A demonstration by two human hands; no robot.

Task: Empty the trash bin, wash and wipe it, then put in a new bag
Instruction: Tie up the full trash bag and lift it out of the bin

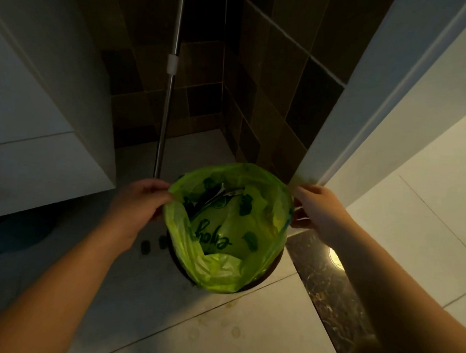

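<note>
A green plastic bag (224, 266) with dark green print lines a small round dark trash bin (271, 271) on the tiled floor in a dim corner. Only a sliver of the bin's rim shows under the bag. Some rubbish, including a crumpled silvery wrapper (220, 195), lies inside the bag. My left hand (142, 201) pinches the bag's left edge. My right hand (318, 209) holds the bag's right edge, and the two hands stretch the mouth of the bag wide.
A metal mop handle (169, 93) leans in the corner behind the bin, against dark wall tiles. A white cabinet (41, 146) stands to the left and a white door frame (368, 107) to the right. A dark stone threshold (326, 284) runs along the floor at the right.
</note>
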